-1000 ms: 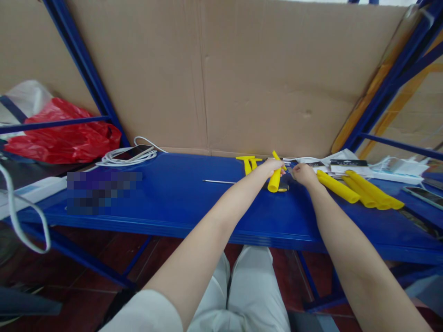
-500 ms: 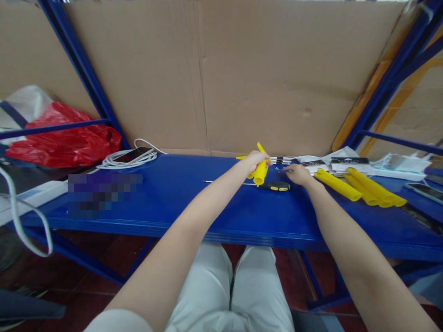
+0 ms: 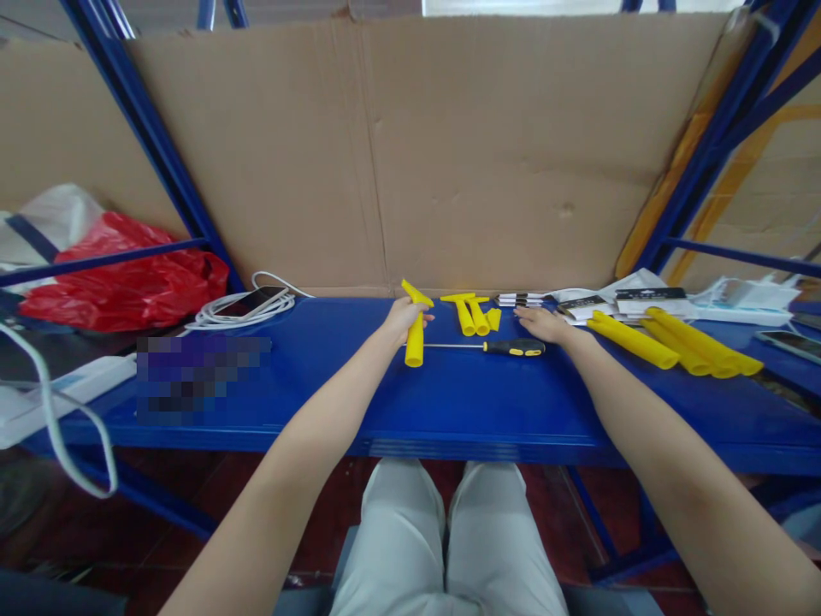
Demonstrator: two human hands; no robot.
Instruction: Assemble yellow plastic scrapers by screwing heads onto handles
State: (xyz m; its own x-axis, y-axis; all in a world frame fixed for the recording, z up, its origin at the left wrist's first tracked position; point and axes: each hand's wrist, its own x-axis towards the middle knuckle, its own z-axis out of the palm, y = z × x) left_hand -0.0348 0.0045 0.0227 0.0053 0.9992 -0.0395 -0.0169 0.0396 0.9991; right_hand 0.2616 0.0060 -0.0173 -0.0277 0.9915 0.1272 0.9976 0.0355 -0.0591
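Note:
My left hand (image 3: 405,320) is closed around a yellow T-shaped plastic piece (image 3: 415,344), its round hollow stem pointing toward me and its crossbar up at the back. On the blue bench, my right hand (image 3: 542,325) rests with fingers stretched out to the left, and any small parts beneath them are hidden. Between the hands lie several similar yellow T-shaped pieces (image 3: 465,317). A screwdriver (image 3: 515,347) with a black and yellow handle lies in front of them, its shaft tip running behind the held piece. Small black-and-white packs (image 3: 519,300) sit behind my right fingertips.
Several longer yellow tubes (image 3: 634,340) lie right of my right hand, before white packs with black labels (image 3: 651,301). Phones, a coiled white cable (image 3: 240,310), a power strip (image 3: 70,398) and a red plastic bag (image 3: 128,274) are farther out. Cardboard (image 3: 481,154) backs the bench.
My left hand has moved left with one yellow T-shaped piece, uncovering the others on the bench. My right hand stays near the same spot, its fingers now covering the small bits seen earlier.

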